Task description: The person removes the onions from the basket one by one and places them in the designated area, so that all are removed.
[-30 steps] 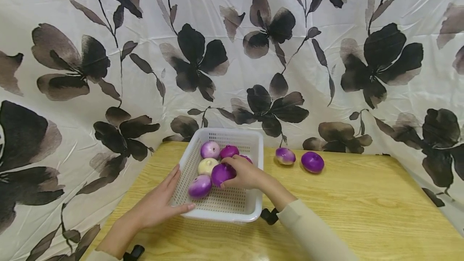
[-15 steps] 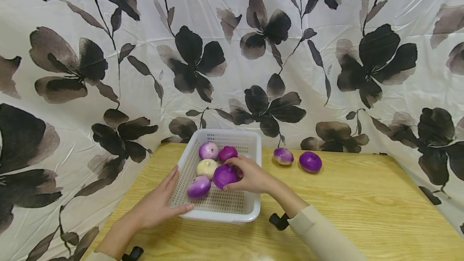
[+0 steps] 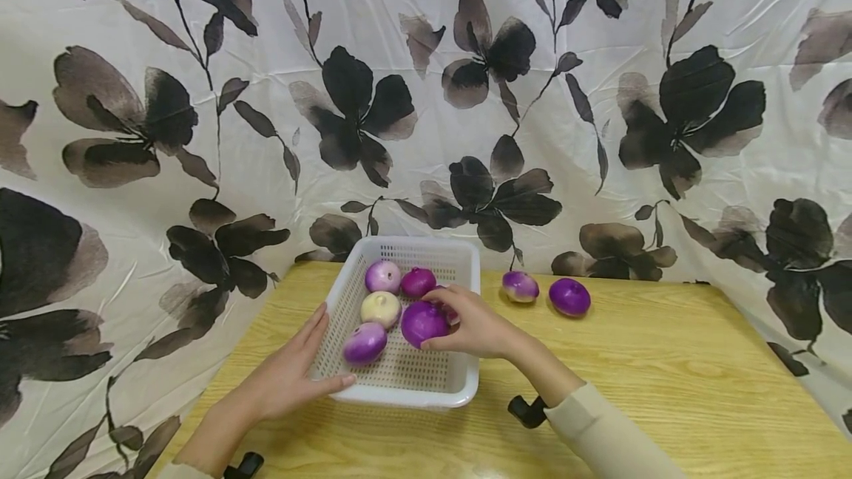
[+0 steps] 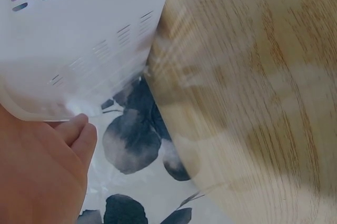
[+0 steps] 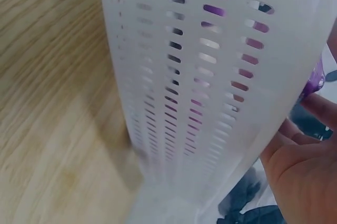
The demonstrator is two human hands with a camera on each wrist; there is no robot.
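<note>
My right hand (image 3: 469, 324) reaches over the basket's right side and holds a purple onion (image 3: 423, 324) between thumb and fingers, inside the white plastic basket (image 3: 399, 394). Beside that onion lie a yellow onion (image 3: 379, 309) and a purple-and-white onion (image 3: 364, 344). Farther back sit a pale purple onion (image 3: 382, 276) and a magenta onion (image 3: 418, 282); another purple one is partly hidden behind my right fingers. With fingers stretched along the left rim and thumb on the front corner, my left hand (image 3: 286, 375) touches the basket, as the left wrist view (image 4: 47, 166) also shows.
Two more purple onions, one whitish below (image 3: 521, 287) and one darker (image 3: 569, 297), lie on the wooden table (image 3: 665, 375) right of the basket. A floral cloth (image 3: 413, 117) hangs behind the table's far edge.
My right hand has shifted slightly right with the purple onion, away from the yellow one. The left hand keeps its place on the basket.
</note>
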